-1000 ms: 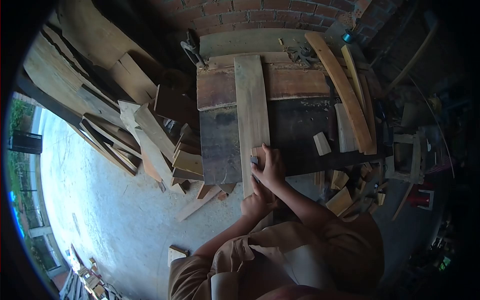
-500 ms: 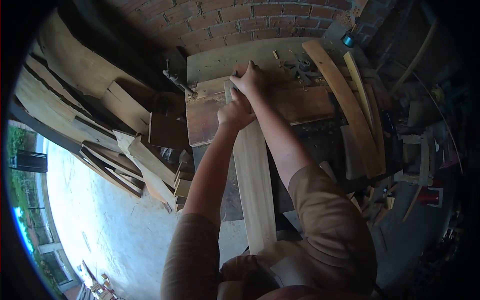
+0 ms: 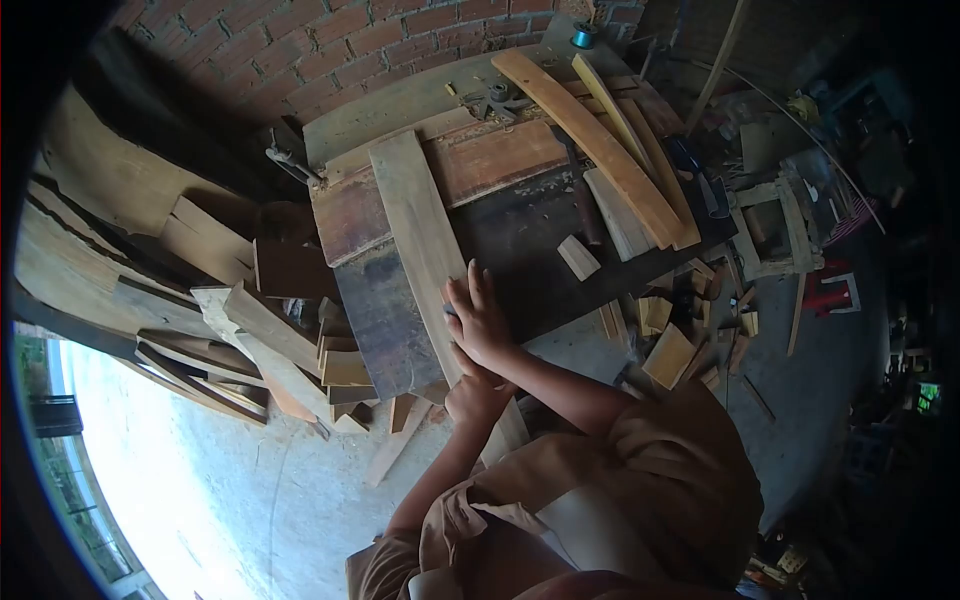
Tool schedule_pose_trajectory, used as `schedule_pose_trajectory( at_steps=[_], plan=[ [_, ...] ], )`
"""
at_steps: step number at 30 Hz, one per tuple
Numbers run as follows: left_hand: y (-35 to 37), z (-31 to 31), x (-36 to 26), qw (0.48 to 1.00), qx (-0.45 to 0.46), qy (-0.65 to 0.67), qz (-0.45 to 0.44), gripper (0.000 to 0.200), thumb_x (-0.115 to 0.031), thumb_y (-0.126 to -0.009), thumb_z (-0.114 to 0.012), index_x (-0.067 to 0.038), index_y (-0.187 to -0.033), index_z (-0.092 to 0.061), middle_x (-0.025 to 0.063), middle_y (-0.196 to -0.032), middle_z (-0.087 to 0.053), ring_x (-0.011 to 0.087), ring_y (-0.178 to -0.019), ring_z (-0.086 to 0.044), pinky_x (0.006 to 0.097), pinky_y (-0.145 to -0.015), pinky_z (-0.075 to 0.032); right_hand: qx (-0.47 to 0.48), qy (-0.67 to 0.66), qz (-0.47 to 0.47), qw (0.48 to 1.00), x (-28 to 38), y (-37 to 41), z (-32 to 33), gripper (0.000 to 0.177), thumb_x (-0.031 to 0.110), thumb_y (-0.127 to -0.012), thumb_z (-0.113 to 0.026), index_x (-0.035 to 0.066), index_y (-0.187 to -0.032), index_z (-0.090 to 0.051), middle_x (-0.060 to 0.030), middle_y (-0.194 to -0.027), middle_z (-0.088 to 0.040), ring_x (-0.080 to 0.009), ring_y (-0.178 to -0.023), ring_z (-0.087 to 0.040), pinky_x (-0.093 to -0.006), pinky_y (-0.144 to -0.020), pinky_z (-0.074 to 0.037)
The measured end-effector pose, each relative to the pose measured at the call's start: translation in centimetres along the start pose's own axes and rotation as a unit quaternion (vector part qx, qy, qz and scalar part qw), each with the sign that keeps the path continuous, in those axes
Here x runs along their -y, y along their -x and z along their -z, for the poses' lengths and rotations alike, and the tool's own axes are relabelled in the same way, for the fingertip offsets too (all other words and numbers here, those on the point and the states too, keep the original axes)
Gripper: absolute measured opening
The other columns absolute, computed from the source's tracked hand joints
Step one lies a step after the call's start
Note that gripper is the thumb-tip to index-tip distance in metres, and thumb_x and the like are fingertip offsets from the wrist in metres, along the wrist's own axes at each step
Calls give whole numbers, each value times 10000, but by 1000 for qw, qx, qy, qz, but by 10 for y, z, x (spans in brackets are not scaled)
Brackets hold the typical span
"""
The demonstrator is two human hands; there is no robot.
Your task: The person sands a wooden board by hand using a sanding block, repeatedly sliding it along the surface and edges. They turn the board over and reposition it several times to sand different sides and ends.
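Note:
A long pale board (image 3: 408,205) lies lengthwise over the worktable, its near end reaching toward my body. My right hand (image 3: 480,325) rests over the board's near half with its fingers stretched out and somewhat apart. A small dark spot shows beside its fingers; what it is I cannot make out. Just behind, close to my right wrist, my left hand (image 3: 474,402) is closed low over the board with one digit pointing forward. Whatever lies under its palm is hidden.
The dark worktable (image 3: 500,250) carries a curved plank (image 3: 600,150), a small wood block (image 3: 577,258) and a hammer-like tool (image 3: 582,195). Stacked boards (image 3: 110,250) lean at left. Offcuts (image 3: 668,355) litter the floor at right. A brick wall (image 3: 330,40) stands behind.
Both hands have come back along the board from its far end toward my body, my elbows now bent. The view has shifted, showing more of the table's right side.

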State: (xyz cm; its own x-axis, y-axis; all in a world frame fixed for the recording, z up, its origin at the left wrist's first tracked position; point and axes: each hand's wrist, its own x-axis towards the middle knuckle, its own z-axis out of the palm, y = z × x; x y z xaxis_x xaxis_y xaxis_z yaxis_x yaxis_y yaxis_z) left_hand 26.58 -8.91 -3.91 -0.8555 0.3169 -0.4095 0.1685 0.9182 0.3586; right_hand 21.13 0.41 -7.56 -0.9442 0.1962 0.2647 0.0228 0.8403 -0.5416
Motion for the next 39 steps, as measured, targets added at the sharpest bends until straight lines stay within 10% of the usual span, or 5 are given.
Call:
schedule_pose_trajectory(
  at_steps=[7,15,21,25,39],
  plan=[
    [-14,0,-8,1000,-20,-2,-9,1242,-628,-577,-656,160,-1288,-12,161,-650,-625,288,-575,-629,382,-471,-490,14,-22,29,999,-5,-19,2,524,214,-798,-556,92,-1283,-398,-162,-1408,-212,-487,-1243,-214,-476,-944,-377],
    [-216,116,-33,995,-60,-73,-39,1121,-606,-657,-579,149,-1289,-43,196,-747,-636,320,-671,-639,418,-536,-504,-69,5,-19,997,-48,-245,-42,509,271,-804,-531,65,-1255,-420,-195,-1390,-244,-470,-1220,-271,-471,-973,-334],
    [-320,155,-55,990,-93,-110,5,1035,-591,-726,-490,154,-1298,-54,207,-849,-636,316,-749,-641,417,-625,-508,-17,-21,0,1000,-58,-357,-33,478,296,-776,-542,82,-1199,-477,-226,-1329,-343,-298,-1243,-327,-443,-1058,-180],
    [-274,142,-64,993,-107,-44,6,995,-567,-744,-473,141,-1302,-51,222,-850,-632,322,-758,-641,413,-629,-509,-81,14,46,996,-65,-325,-48,447,305,-818,-513,153,-1237,-474,-196,-1365,-303,-455,-1192,-332,-451,-1002,-305],
    [23,-20,-18,998,51,24,22,1222,-631,-600,-645,201,-1256,-36,140,-661,-635,272,-565,-632,375,-484,-499,52,-81,6,995,-11,26,30,693,251,-686,-675,94,-1297,-388,-201,-1399,-207,-460,-1254,-233,-484,-974,-330]
  ],
)
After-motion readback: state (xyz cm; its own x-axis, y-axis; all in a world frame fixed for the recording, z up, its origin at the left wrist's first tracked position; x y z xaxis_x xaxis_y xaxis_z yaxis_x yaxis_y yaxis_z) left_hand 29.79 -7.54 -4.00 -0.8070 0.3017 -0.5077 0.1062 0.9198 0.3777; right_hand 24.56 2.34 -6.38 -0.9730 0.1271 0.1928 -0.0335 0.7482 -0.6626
